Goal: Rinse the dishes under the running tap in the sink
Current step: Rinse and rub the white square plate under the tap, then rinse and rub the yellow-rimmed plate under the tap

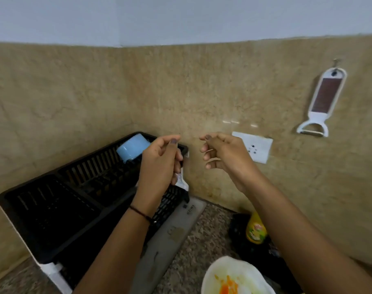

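Nearest, at the near edge of the speckled counter (202,240), a white plate (233,270) smeared with orange is lying partly cut off by the picture's bottom edge, under the right forearm. Just beyond it a yellow bottle (256,230) is standing among dark things too dim to name. To the left, a grey tray (172,236) is running toward the back corner, leaving a strip of bare counter between itself and the plate. A black dish rack (53,209) is sitting on the tray, filling the counter's left back corner against the wall (181,81), with a light blue cup (133,146) lying tipped in its far end. Both forearms are reaching up and forward, hands level and apart. The left hand (159,164) is hanging over the rack's right end, fingers curled round a white utensil (182,180) pointing downward. The right hand (223,153) is hovering before the wall, fingers loosely bent, holding nothing that shows. Behind it a white socket plate (258,148) is sitting on the wall, and a white peeler (322,102) is hanging higher to the right.
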Motion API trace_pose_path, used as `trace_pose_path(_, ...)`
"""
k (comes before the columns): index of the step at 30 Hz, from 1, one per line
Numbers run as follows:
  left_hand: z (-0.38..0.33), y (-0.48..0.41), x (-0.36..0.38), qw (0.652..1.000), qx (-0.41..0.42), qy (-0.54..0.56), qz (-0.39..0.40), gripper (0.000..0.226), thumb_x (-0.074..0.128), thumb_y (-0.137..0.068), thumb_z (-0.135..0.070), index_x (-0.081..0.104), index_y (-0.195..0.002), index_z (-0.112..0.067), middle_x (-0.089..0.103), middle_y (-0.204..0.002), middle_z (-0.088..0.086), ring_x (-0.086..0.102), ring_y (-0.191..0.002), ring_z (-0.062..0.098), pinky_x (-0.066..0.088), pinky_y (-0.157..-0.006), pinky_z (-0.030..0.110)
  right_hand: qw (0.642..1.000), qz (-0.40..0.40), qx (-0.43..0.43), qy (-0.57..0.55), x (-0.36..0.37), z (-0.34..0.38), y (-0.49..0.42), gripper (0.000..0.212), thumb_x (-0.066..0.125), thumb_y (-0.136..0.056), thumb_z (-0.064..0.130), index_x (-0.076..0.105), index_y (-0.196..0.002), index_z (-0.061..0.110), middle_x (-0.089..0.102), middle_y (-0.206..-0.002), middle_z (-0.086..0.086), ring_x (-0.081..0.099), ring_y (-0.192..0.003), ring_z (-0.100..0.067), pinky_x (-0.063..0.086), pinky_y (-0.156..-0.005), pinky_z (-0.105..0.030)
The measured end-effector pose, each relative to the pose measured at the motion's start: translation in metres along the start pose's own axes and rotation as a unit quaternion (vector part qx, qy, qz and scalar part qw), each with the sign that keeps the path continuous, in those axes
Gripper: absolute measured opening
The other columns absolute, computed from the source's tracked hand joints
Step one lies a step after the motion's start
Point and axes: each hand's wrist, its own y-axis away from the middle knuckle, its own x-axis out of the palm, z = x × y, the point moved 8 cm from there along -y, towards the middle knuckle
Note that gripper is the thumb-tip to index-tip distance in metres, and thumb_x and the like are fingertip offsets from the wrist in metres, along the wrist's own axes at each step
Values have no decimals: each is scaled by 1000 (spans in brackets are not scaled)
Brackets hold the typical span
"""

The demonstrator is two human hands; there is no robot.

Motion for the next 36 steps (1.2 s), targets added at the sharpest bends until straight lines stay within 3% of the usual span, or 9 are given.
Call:
trace_pose_path(5,-3,84,75,992,-7,91,92,19,46,-100,-14,62,-109,-9,52,-56,-4,39,-39,11,29,-34,22,997,-63,-28,-40,-82,2,107,17,50,-95,11,67,-93,9,59,-67,-5,51,-54,-14,45,-45,-24)
trace_pose_path(11,24,206,174,963,-60,154,212,21,45,-98,-15,61,-110,-11,51,-58,-2,36,-39,12,29,-35,24,975,-217,2,-42,-207,-37,250,19,47,-94,8,66,-91,9,60,-61,-2,51,-49,-11,45,-44,-21)
trace_pose_path(17,87,333,261,923,-201,137,298,22,42,-100,-8,63,-106,-12,53,-59,2,37,-36,13,28,-34,22,939,-328,98,19,-312,-118,376,21,48,-94,3,68,-91,10,63,-64,-3,55,-51,-11,47,-46,-20)
trace_pose_path(20,141,391,284,905,-331,85,254,19,44,-100,-8,63,-98,-13,55,-55,1,42,-35,11,31,-33,18,924,-329,188,52,-350,-175,418,20,48,-95,2,64,-105,2,64,-73,-5,57,-55,-9,48,-47,-18)
trace_pose_path(22,173,430,290,864,-455,97,191,22,44,-100,-14,60,-85,-10,58,-52,1,46,-35,11,36,-33,17,916,-321,234,51,-371,-204,442,20,48,-95,3,63,-108,1,64,-77,-5,59,-63,-12,49,-49,-17)
trace_pose_path(25,205,465,288,803,-568,136,118,28,40,-101,-31,56,-87,-12,67,-59,2,55,-59,15,51,-46,25,913,-308,264,45,-389,-224,466,20,50,-94,5,64,-108,6,67,-83,-5,62,-70,-14,52,-56,-22)
trace_pose_path(28,223,460,277,802,-574,162,18,41,43,-99,-42,47,-115,-5,59,-109,19,58,-91,31,56,-76,46,913,-290,284,47,-403,-229,481,19,50,-95,9,65,-106,11,68,-87,-4,63,-72,-14,50,-56,-21)
trace_pose_path(30,229,444,270,823,-548,147,-4,50,42,-100,-42,41,-131,-4,51,-124,25,55,-105,36,48,-88,50,913,-282,291,46,-409,-229,486,19,49,-94,9,66,-104,14,68,-88,-5,61,-69,-13,47,-52,-18)
trace_pose_path(36,235,417,262,867,-491,82,-15,41,38,-104,-10,34,-145,-8,47,-140,25,58,-107,41,48,-85,49,914,-294,276,50,-424,-216,497,20,49,-94,7,66,-102,15,69,-91,-9,64,-74,-16,51,-57,-21)
